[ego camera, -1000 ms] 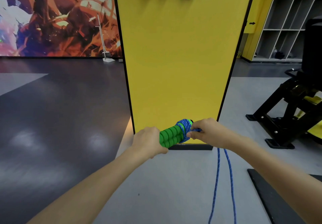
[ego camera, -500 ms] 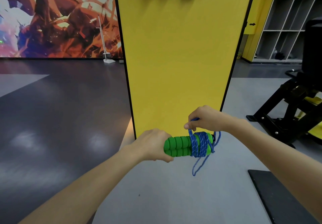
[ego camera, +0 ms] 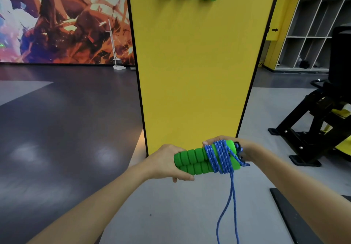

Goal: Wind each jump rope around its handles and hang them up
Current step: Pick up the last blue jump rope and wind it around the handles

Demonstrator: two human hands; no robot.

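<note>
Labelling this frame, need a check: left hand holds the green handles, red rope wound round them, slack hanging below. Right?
Not quite. The rope is blue, not red; the head view shows it. The rest stands: the left hand holds the green handles, the rope is wound round them, and slack hangs below.

Gym corner with panel, mural and equipment.

Shows a tall yellow panel (ego camera: 195,72), black-edged and upright at centre, on a pale grey floor (ego camera: 171,215) that turns dark and glossy to the left. Has a red-and-orange mural (ego camera: 62,19) on the left wall, with a thin white stand (ego camera: 119,66) at its foot. Includes grey cubby shelves (ego camera: 307,37) far right, a black exercise machine (ego camera: 341,57) before them, and a dark mat (ego camera: 296,221) lower right.
</note>
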